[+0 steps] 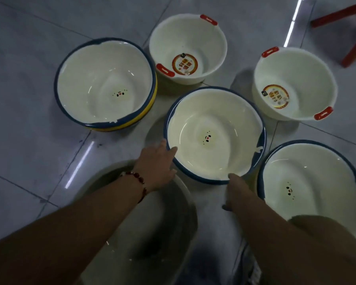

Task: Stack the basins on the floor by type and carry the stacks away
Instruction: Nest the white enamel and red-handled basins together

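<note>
Grey glossy floor tiles (25, 64) with light glare, dim room, red stool legs (349, 38) at far right. Left hand (158, 163) has its grip clamped on the near-left rim of the middle blue-rimmed basin (214, 134); right hand (234, 186) touches its near rim, grip can't be told. Judgement: lift level with both hands, seat it in the matching blue-rimmed stack (105, 83) at left, keep clear of the red-handled basins (188, 48) behind and the blue-rimmed one (312, 182) just right.
</note>
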